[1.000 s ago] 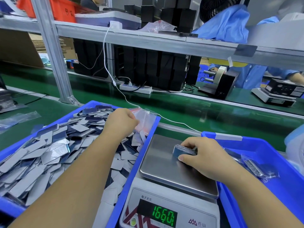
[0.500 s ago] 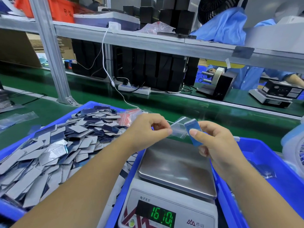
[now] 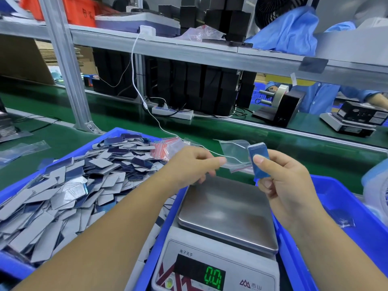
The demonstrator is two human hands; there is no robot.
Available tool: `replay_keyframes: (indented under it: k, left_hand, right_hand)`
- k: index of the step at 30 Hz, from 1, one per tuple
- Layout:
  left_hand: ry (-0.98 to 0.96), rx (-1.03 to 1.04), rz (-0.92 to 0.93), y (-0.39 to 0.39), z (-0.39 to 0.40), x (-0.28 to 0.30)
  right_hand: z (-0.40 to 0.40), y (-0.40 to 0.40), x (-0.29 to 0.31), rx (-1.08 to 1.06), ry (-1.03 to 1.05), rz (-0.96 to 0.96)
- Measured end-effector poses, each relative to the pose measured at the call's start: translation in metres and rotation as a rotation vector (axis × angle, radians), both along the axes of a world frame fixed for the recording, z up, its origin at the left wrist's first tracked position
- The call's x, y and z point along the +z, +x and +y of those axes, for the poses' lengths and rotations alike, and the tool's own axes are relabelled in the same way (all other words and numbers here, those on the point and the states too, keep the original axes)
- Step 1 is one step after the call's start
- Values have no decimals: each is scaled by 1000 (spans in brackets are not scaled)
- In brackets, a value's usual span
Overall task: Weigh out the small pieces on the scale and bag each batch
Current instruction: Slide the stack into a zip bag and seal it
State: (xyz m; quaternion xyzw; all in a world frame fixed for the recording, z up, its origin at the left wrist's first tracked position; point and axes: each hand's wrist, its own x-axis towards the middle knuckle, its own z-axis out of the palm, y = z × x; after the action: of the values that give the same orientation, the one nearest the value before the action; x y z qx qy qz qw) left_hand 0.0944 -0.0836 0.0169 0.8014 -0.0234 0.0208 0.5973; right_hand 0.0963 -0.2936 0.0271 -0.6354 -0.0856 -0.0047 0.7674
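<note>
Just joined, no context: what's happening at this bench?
A person is bagging a weighed batch. The right hand grips a stack of small blue pieces above the scale. The left hand pinches a clear zip bag beside it. The pan is bare, display reading 0.0. Loose pieces fill the blue bin on the left.

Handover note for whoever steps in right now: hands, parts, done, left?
Left hand pinches the clear bag at its mouth.
Right hand grips the weighed stack beside the bag, not yet inside.
Scale pan is bare; display reads about zero.
Loose pieces fill the left bin; spare bags lie at its far corner.
Left: slide stack in, seal, drop into the right bin, weigh the next batch.
</note>
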Motion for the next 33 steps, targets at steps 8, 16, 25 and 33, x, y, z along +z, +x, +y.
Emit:
replay_keyframes:
  k: [8, 16, 25, 33]
  left_hand:
    - [-154, -275, -106, -7, -18, -3]
    - [-176, -217, -35, -6, -13, -5]
    - [-407, 72, 7, 1, -5, 1]
    - [-467, -22, 90, 2, -9, -4]
  right_hand:
    - [4, -3, -3, 148, -37, -33]
    - [6, -6, -4, 181, -155, -32]
    - [2, -3, -10, 29, -1014, -264]
    - [7, -5, -14, 134, -1273, -312]
